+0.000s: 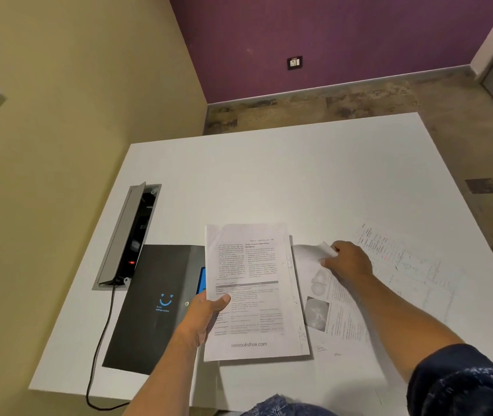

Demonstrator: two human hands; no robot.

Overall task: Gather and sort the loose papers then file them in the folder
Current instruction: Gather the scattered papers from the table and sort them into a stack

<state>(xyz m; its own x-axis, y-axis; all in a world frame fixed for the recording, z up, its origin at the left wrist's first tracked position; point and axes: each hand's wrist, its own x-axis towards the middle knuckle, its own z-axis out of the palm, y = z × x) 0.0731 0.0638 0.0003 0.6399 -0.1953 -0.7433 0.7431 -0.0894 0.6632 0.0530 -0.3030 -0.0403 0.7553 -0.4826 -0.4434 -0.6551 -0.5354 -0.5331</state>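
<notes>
Papers [254, 292] get pinched by left hand [206, 310], another sheet [314, 256] lifted by right hand [347, 261]; folder [155, 304] not yet filled, lower left.

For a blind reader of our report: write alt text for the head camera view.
At a white table, the left hand holds a sheaf of printed pages by its left edge, while the right hand pinches the lifted corner of another sheet lying on the table. A dark folder lies left of the pages, beside an open cable box.
</notes>
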